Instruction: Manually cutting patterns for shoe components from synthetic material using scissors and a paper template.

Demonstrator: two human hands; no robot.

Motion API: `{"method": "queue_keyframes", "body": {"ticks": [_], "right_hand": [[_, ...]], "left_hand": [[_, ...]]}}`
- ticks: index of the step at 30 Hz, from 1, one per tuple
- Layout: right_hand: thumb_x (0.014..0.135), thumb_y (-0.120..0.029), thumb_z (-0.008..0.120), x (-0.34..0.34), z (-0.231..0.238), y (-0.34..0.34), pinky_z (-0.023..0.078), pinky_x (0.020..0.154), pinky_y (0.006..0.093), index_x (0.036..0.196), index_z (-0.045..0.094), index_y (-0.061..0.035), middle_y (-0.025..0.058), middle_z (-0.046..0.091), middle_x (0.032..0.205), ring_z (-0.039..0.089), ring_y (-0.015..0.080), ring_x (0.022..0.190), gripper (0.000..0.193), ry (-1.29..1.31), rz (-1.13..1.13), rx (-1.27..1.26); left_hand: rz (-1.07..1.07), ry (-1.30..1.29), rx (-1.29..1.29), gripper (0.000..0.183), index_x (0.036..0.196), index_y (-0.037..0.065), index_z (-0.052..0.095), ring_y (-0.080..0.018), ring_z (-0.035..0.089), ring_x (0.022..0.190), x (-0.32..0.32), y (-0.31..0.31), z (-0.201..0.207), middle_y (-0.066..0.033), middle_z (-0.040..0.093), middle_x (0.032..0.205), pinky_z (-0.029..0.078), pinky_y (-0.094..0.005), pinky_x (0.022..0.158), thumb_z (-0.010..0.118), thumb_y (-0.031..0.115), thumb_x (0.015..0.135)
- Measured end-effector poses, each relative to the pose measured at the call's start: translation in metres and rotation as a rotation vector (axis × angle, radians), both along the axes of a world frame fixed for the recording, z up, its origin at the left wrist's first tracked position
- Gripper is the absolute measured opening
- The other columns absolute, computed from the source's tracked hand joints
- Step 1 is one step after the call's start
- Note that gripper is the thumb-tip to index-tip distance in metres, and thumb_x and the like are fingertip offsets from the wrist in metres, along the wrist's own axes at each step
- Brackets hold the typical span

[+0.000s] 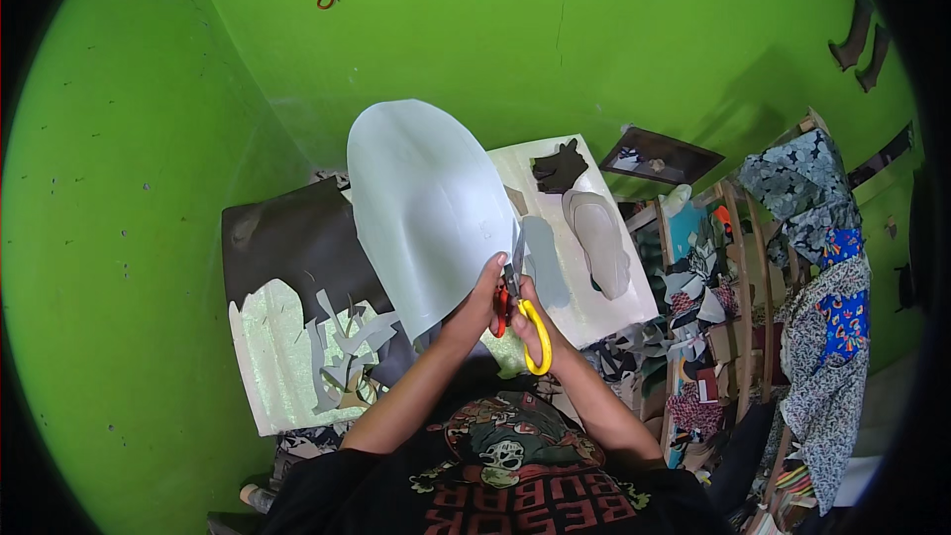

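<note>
Dark offcuts [297, 238] lie spread on the counter [267, 386], out of the way. The left hand [485, 287] pinches the pale sheet [426, 208] upright above it, edge presented; the right hand [525, 312] grips yellow-handled scissors [520, 307], fingers closed through the loops.

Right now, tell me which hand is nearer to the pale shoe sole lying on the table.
Right. The right hand, working the scissors, sits just left of and below the shoe sole. The left hand, gripping the pale sheet, is farther left.
</note>
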State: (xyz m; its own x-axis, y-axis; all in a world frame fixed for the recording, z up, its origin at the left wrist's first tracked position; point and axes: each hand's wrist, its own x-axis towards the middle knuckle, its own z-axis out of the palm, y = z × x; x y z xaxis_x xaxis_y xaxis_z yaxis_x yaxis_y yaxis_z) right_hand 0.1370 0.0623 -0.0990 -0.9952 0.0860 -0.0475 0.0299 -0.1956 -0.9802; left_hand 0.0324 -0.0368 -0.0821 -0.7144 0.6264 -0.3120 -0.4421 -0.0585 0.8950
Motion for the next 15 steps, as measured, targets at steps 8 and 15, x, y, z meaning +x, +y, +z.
{"method": "queue_keyframes", "body": {"ticks": [8, 15], "right_hand": [[0.087, -0.073, 0.053, 0.003, 0.007, 0.011, 0.041, 0.079, 0.0315, 0.135, 0.029, -0.0057, 0.0067, 0.050, 0.095, 0.050, 0.0159, 0.085, 0.086, 0.049, -0.034, 0.033], [0.087, -0.062, 0.063, 0.009, 0.009, 0.007, 0.044, 0.074, 0.0293, 0.135, 0.027, -0.0072, 0.0065, 0.049, 0.101, 0.049, 0.0150, 0.084, 0.081, 0.049, -0.013, -0.027]], "left_hand": [[-0.165, 0.025, 0.048, 0.053, 0.087, 0.004, 0.064, -0.0123, 0.052, 0.049, -0.001, -0.001, 0.005, -0.0040, 0.058, 0.064, 0.042, -0.0257, 0.047, 0.046, 0.051, 0.101], [0.340, 0.529, -0.022, 0.039, 0.095, 0.001, 0.061, -0.0135, 0.058, 0.051, -0.001, 0.010, 0.012, -0.0057, 0.059, 0.068, 0.049, -0.0274, 0.050, 0.062, 0.040, 0.097]]}}
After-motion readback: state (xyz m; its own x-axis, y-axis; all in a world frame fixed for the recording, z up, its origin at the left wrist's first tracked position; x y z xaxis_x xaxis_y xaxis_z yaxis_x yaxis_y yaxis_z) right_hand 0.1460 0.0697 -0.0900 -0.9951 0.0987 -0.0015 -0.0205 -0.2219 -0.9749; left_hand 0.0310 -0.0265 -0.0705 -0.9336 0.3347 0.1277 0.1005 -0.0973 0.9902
